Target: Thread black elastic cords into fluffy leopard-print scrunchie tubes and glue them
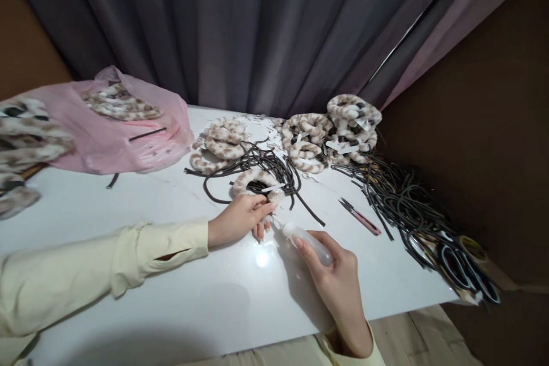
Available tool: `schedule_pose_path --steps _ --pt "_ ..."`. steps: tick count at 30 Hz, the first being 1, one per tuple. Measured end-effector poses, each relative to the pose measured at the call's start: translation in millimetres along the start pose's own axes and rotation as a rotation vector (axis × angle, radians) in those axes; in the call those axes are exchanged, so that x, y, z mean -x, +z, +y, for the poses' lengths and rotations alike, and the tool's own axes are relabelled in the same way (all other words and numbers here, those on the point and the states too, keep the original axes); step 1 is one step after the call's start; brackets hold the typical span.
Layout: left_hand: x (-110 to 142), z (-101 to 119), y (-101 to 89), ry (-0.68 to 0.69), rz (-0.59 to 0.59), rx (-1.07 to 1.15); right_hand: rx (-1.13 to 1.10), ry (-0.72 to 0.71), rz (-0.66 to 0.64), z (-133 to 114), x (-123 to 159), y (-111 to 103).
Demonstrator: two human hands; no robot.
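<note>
My left hand (238, 218) pinches the near end of a fluffy white-and-brown spotted ring (245, 182), which has a white strip (273, 187) on it. In my right hand (337, 274) is a small translucent squeeze bottle (315, 247), gripped between thumb and fingers. The bottle's nozzle points left toward the ring's end by my left fingertips; whether it touches is too small to tell. Behind the ring lies a tangle of dark cords (274, 163) on the white table.
A pink plastic bag (171, 126) with spotted fluffy pieces stands at the left. More spotted rings (354, 120) are stacked at the back. Pink-handled thread snips (360, 217), a large heap of dark cords (398, 200) and black-handled scissors (457, 269) lie at the right.
</note>
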State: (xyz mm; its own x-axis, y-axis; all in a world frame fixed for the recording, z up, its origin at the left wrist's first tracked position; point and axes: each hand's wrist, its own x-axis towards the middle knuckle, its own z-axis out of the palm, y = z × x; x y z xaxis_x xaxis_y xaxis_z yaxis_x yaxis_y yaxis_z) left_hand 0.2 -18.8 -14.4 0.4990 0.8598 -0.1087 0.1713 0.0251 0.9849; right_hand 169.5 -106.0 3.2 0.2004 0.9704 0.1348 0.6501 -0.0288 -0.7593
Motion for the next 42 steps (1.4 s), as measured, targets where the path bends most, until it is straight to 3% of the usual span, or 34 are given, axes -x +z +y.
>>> schedule_pose_path --steps 28,36,42 --pt "0.3 0.0 -0.3 0.004 0.0 0.016 -0.024 0.059 -0.017 1.1 -0.4 -0.4" --pt "-0.4 -1.0 0.7 -0.019 -0.001 0.02 -0.115 0.136 0.183 -2.6 -2.9 -7.0" --pt "-0.7 -0.5 -0.1 -0.018 -0.002 0.002 -0.143 0.157 0.255 -0.7 -4.3 -7.2"
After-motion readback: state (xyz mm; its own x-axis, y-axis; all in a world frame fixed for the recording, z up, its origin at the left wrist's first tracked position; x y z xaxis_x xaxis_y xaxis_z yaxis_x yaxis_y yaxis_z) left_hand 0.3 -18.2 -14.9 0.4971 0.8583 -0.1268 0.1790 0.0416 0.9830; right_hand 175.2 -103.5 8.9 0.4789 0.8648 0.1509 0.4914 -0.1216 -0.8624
